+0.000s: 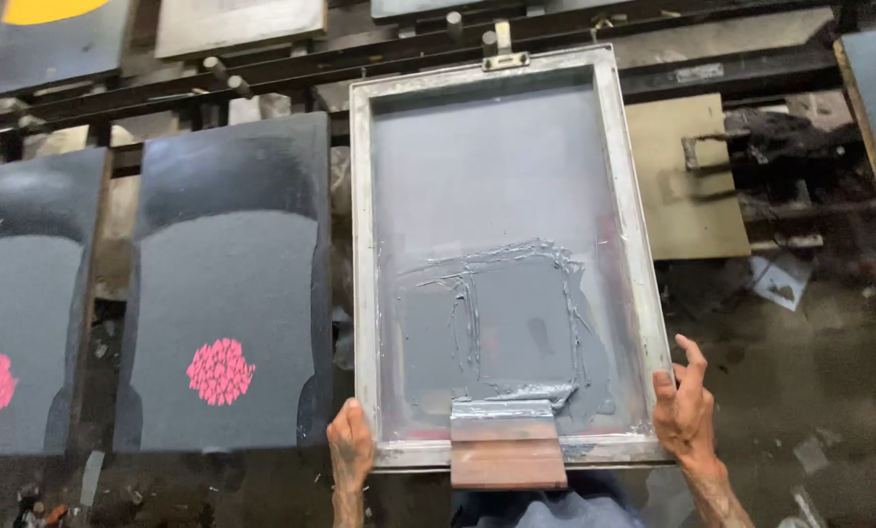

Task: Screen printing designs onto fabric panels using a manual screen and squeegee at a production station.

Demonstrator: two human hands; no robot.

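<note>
Both wrists run off the bottom edge, so nothing of the arms past them shows, and the dark cloth below the frame is cut off too. The left hand sits at the lower left corner of the metal printing screen; its fingers curl under the frame's edge and are hidden, so how tightly they grip is not clear, only the back of the hand and thumb side show against the rim. The right hand is at the lower right corner, palm against the outer rail, fingers spread and lifted loosely open, touching the frame rather than wrapped around it. Between the two hands, leaning on the bottom rail, lies the wooden-handled squeegee, its blade in the grey ink smeared across the mesh; neither hand touches it. What lies beneath the screen cannot be seen through the mesh. To the left, a dark garment panel carries a pink printed patch, and a second panel beside it is cropped by the left edge.
</note>
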